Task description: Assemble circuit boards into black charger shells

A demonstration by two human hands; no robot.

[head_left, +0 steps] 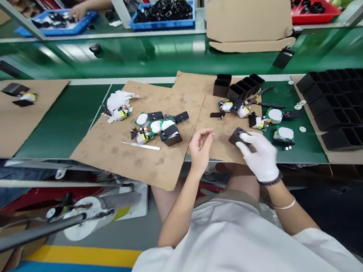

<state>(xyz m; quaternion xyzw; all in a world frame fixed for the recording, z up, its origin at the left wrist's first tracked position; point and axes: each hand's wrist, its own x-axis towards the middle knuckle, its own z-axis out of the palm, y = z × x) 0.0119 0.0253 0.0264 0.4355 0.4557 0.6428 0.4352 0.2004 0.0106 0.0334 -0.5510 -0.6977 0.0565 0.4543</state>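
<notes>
My right hand (261,154), in a white glove, grips a small black plastic case (237,136) just above the cardboard sheet (222,134). To its left, my bare left hand (202,147) hovers at the cardboard's front edge, fingers loosely curled, with nothing visible in it. Left of that hand lies a black case (171,136) beside green circuit boards with white round pads (155,127). Silver tweezers (141,146) rest in front of them. Beyond my right hand are more circuit boards (275,115) and black-handled pliers (263,101).
Rows of black cases (340,96) stand at the right, with a few more (243,87) at the back. A crumpled white glove (119,100) lies left. Across the green conveyor (149,56) are a blue tray (163,25), a red tray (332,12) and another person's hand (79,11).
</notes>
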